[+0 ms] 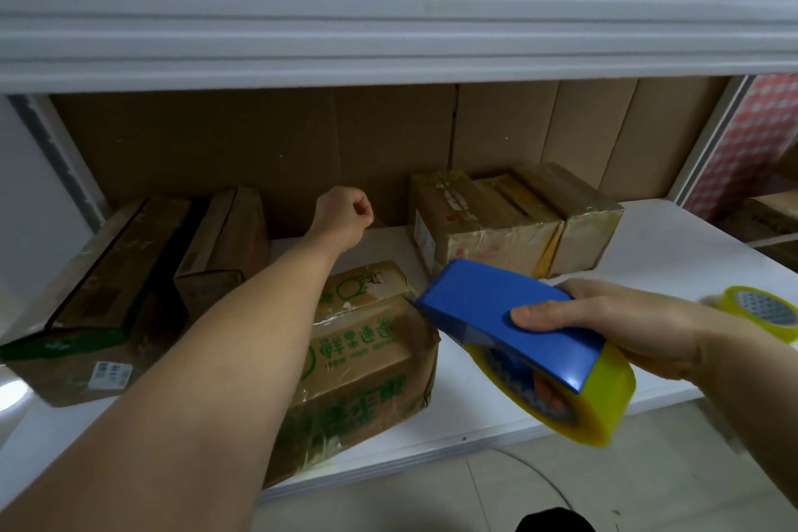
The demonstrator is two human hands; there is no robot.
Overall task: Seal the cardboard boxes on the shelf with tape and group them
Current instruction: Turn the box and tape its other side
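your right hand (613,324) grips the blue tape dispenser (514,324) just right of the green-printed box (367,363), ready to seal it, while your left hand (343,214), fingers curled on nothing visible, reaches behind that box.

Cardboard boxes: five (362,359). Tape dispenser: one (509,315). Loose tape roll: one (760,311).

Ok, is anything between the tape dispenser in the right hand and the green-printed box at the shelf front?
Nothing visible. The tape dispenser in the right hand hangs just right of the green-printed box. The left forearm crosses the box's left side.
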